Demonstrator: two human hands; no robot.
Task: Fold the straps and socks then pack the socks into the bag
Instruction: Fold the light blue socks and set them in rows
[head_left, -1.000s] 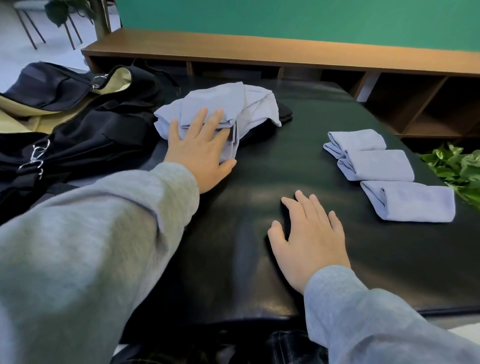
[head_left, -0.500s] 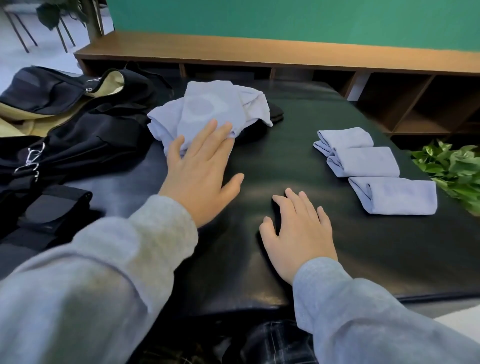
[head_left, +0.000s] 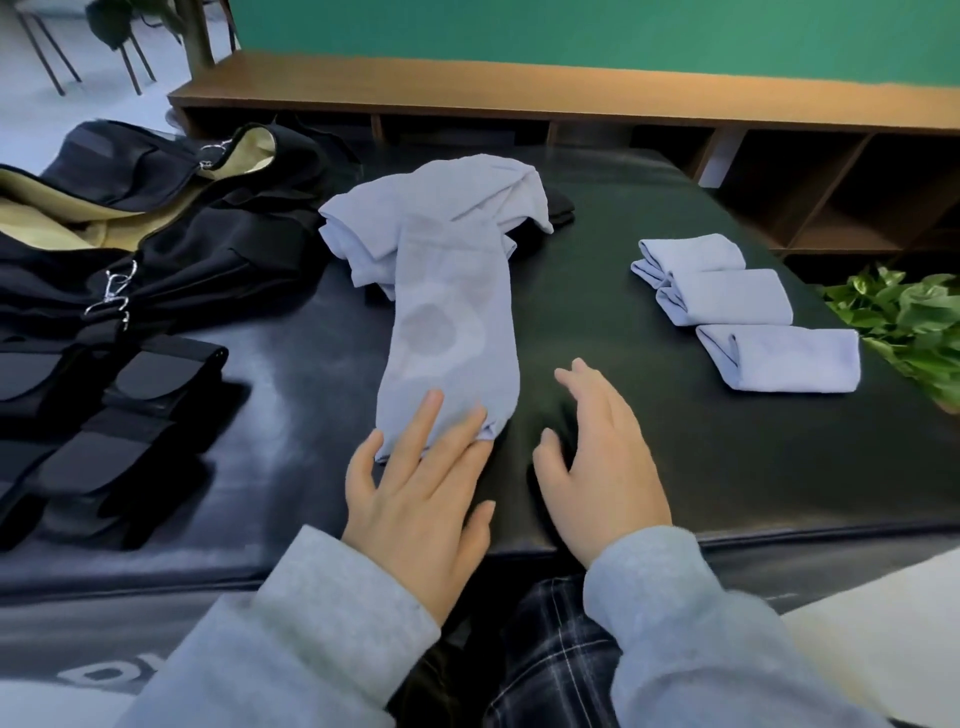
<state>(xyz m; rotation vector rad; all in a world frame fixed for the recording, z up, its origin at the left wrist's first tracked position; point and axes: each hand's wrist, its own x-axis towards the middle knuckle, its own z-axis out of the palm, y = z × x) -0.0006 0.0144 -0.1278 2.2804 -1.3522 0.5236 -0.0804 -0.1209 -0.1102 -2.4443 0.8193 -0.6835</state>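
A light blue sock (head_left: 449, 332) lies stretched toward me on the black padded table (head_left: 649, 447), its far end still on a heap of unfolded blue socks (head_left: 441, 213). My left hand (head_left: 421, 499) lies flat with straight fingers pressing the sock's near end. My right hand (head_left: 602, 462) rests on the table beside it, fingers loosely curved, holding nothing. Three folded blue socks (head_left: 727, 306) sit in a row at the right. A black bag with tan lining (head_left: 156, 218) lies open at the left. Folded black straps (head_left: 104, 410) lie in front of the bag.
A wooden shelf unit (head_left: 571, 98) runs along the table's far side under a green wall. Green leaves (head_left: 904, 317) reach over the table's right edge. A small dark item (head_left: 561, 208) peeks out behind the sock heap.
My left hand has dragged one sock out of the heap toward me and now presses its near end. My right hand has stayed on the table.
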